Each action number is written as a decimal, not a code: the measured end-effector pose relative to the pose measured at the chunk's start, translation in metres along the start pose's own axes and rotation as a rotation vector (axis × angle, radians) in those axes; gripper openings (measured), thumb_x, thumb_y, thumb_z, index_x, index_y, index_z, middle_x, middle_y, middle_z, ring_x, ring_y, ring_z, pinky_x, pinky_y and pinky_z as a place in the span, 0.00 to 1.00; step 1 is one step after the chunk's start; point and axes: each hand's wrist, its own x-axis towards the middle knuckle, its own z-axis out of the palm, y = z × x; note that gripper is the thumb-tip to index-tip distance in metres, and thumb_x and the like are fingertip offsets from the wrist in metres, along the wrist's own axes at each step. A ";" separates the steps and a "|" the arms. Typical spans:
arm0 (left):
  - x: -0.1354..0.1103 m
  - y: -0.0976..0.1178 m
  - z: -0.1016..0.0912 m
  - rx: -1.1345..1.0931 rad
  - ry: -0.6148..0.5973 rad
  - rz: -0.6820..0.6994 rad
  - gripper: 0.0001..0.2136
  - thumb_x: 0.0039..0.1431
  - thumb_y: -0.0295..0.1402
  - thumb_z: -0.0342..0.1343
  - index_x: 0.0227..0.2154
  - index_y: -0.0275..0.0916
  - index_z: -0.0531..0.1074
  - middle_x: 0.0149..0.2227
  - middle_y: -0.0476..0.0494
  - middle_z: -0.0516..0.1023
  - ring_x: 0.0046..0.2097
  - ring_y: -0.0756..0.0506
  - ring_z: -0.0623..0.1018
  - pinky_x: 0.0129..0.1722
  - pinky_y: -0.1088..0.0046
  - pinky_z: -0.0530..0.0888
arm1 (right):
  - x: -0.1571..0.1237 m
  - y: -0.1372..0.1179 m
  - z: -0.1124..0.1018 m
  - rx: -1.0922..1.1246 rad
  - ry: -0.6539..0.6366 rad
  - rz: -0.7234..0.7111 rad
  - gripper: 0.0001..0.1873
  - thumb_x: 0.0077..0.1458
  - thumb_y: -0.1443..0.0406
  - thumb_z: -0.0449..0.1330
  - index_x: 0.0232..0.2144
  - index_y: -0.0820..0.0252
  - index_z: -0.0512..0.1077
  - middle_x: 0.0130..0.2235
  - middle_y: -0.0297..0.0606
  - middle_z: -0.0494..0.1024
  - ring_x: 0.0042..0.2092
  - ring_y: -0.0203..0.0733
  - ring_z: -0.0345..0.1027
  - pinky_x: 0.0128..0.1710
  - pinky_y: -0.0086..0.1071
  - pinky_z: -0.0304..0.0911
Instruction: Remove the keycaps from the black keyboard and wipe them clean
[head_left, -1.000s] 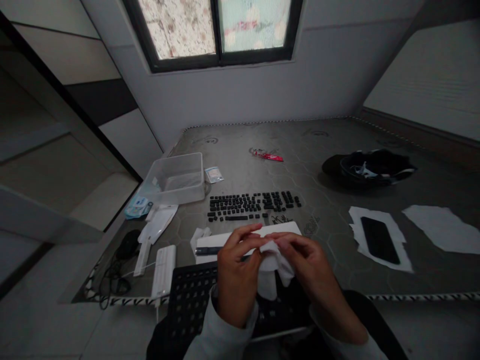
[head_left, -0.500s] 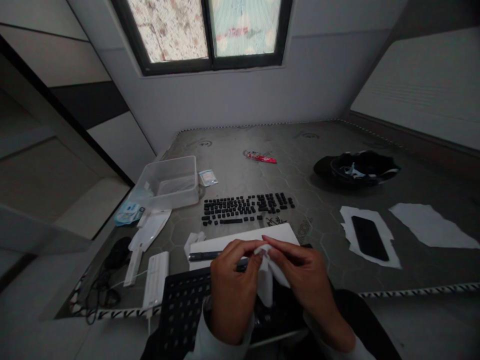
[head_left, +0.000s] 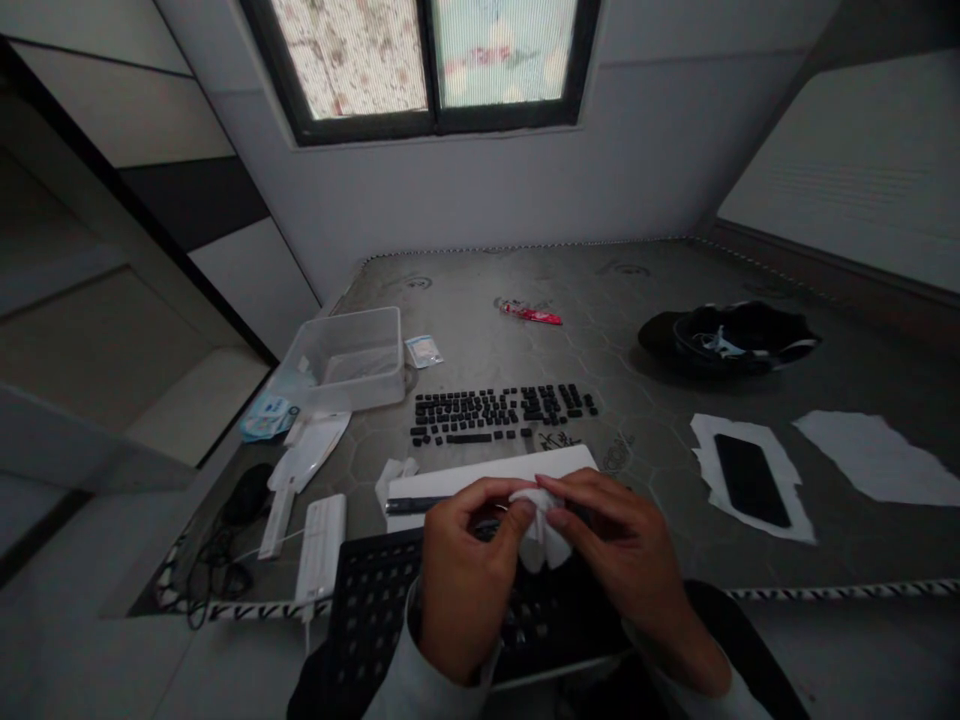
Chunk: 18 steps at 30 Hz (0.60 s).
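Grey quilted mattress (head_left: 465, 290) runs to the white wall (head_left: 525, 190) under a dark-framed window (head_left: 427, 60). At its piped near edge, my left grip (head_left: 466, 582) and right grip (head_left: 616, 552) pinch a crumpled white wipe (head_left: 541, 530) above the black bare keyboard frame (head_left: 375, 600). Loose black keycaps (head_left: 499, 410) lie beyond, open mattress behind them.

Two hands – left (head_left: 461, 585), right (head_left: 622, 565) – one wipe (head_left: 544, 538), one keyboard (head_left: 375, 600), one phone (head_left: 750, 480), one tub (head_left: 345, 360).
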 end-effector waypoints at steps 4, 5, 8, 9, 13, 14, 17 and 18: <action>0.000 -0.002 -0.001 -0.040 -0.056 -0.011 0.07 0.57 0.33 0.59 0.34 0.37 0.81 0.35 0.43 0.83 0.36 0.44 0.80 0.37 0.73 0.74 | 0.001 0.001 -0.001 0.017 -0.001 -0.038 0.15 0.52 0.64 0.67 0.44 0.44 0.78 0.36 0.35 0.82 0.36 0.42 0.74 0.36 0.34 0.70; 0.000 -0.002 -0.001 -0.038 -0.057 -0.008 0.07 0.57 0.33 0.59 0.34 0.37 0.81 0.34 0.42 0.83 0.36 0.44 0.80 0.37 0.73 0.74 | 0.000 0.001 -0.001 0.019 0.007 -0.034 0.14 0.52 0.64 0.67 0.43 0.44 0.79 0.36 0.35 0.82 0.36 0.42 0.75 0.36 0.34 0.70; 0.000 -0.002 0.000 -0.030 -0.054 0.004 0.06 0.56 0.32 0.60 0.33 0.37 0.81 0.33 0.43 0.83 0.36 0.44 0.80 0.37 0.73 0.74 | -0.003 0.002 0.000 0.008 0.045 -0.013 0.10 0.55 0.65 0.65 0.40 0.44 0.80 0.36 0.35 0.83 0.36 0.43 0.76 0.36 0.35 0.71; 0.000 -0.001 0.001 -0.032 -0.050 0.005 0.06 0.56 0.33 0.60 0.32 0.37 0.81 0.33 0.43 0.83 0.36 0.44 0.80 0.38 0.73 0.74 | -0.004 0.002 0.000 0.001 0.061 -0.003 0.10 0.55 0.65 0.65 0.39 0.44 0.80 0.36 0.34 0.83 0.36 0.43 0.76 0.35 0.34 0.71; -0.001 -0.001 0.005 -0.067 -0.045 -0.006 0.06 0.56 0.34 0.61 0.31 0.38 0.80 0.32 0.44 0.83 0.36 0.45 0.80 0.38 0.73 0.74 | -0.006 0.000 0.002 0.006 0.161 0.068 0.06 0.53 0.63 0.66 0.34 0.46 0.81 0.33 0.34 0.83 0.33 0.42 0.76 0.34 0.32 0.70; -0.001 -0.001 0.007 -0.083 -0.051 -0.010 0.06 0.56 0.34 0.61 0.31 0.38 0.80 0.32 0.44 0.83 0.35 0.45 0.80 0.38 0.74 0.74 | -0.006 -0.001 0.003 0.021 0.187 0.105 0.04 0.52 0.62 0.66 0.33 0.48 0.82 0.32 0.34 0.83 0.33 0.42 0.76 0.33 0.32 0.70; -0.003 -0.002 0.011 -0.123 -0.063 -0.031 0.05 0.55 0.32 0.61 0.31 0.38 0.81 0.32 0.45 0.83 0.35 0.45 0.80 0.37 0.74 0.74 | -0.005 -0.001 0.003 0.090 0.240 0.249 0.05 0.50 0.59 0.68 0.30 0.52 0.81 0.31 0.35 0.82 0.32 0.42 0.76 0.33 0.31 0.70; -0.004 -0.002 0.012 -0.129 -0.058 -0.036 0.04 0.54 0.31 0.62 0.31 0.38 0.81 0.32 0.45 0.83 0.35 0.45 0.80 0.37 0.74 0.74 | -0.004 0.000 0.002 0.117 0.242 0.292 0.06 0.49 0.58 0.68 0.29 0.53 0.81 0.30 0.35 0.82 0.32 0.42 0.76 0.33 0.31 0.71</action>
